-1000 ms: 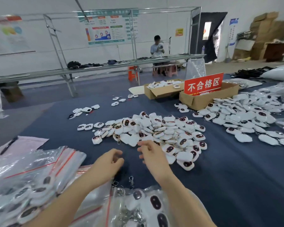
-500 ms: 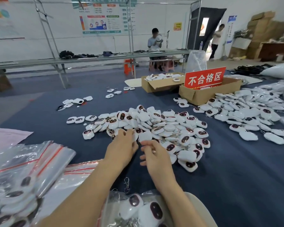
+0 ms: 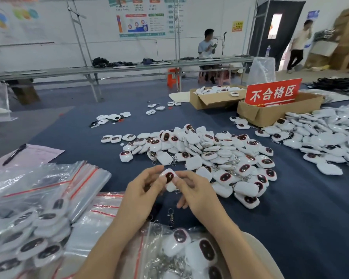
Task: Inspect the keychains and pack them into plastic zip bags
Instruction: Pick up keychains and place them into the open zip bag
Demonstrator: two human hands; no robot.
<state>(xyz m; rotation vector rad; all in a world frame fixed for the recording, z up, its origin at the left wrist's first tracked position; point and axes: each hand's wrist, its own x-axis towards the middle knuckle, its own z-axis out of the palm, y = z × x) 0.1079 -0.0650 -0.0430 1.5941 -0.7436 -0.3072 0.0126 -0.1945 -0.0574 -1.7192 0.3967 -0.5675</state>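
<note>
1. Nearest, at the bottom centre, a filled zip bag (image 3: 185,252) holds several white keychains with dark oval faces. A metal clasp (image 3: 170,215) shows just beyond it, between the wrists.
2. At the near left lie more filled bags (image 3: 28,244). Just beyond them is a stack of empty zip bags (image 3: 85,178) with red seal strips.
3. Above the centre bag, the left hand (image 3: 141,190) and the right hand (image 3: 197,192) pinch a single keychain (image 3: 169,178) between them. Their fingers curl at its left and right edges, and its dark face is turned up.
4. Just beyond the hands, a loose pile of keychains (image 3: 210,154) is spread on the blue surface (image 3: 290,208). A second pile (image 3: 320,137) lies to the right.
5. At the left, a pen (image 3: 14,152) rests on a pink paper (image 3: 42,154).
6. Farther back stand two cardboard boxes. The left box (image 3: 210,100) holds keychains, and the right box (image 3: 274,114) carries a red sign (image 3: 273,93).
</note>
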